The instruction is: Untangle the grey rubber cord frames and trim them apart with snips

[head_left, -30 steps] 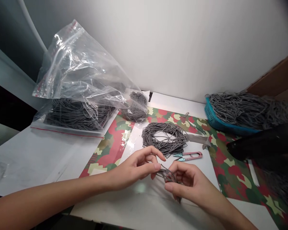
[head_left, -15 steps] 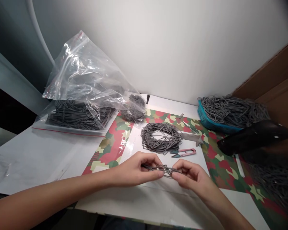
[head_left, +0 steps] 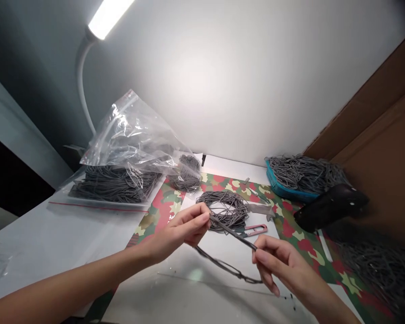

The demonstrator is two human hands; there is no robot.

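A loop of thin dark-grey rubbery cords is stretched between my hands above the white sheet. At its far left end, my left hand pinches it between thumb and fingers. My right hand grips the other end, lower and to the right. The loop's lower strand sags and shows a small gap between cords. Just behind my hands lies a coil of similar grey cords. Pink-handled thread snips rest beside that coil, their blades partly hidden.
At left, a clear zip bag holds more grey cords, with a white lamp behind. A blue basket full of cords stands at back right. Nearer are a black object and another cord pile. A cardboard panel borders the right.
My hands have moved apart, and the cords bunched between them are now drawn out into a long loop. The view has tilted upward, bringing the lit lamp into sight.
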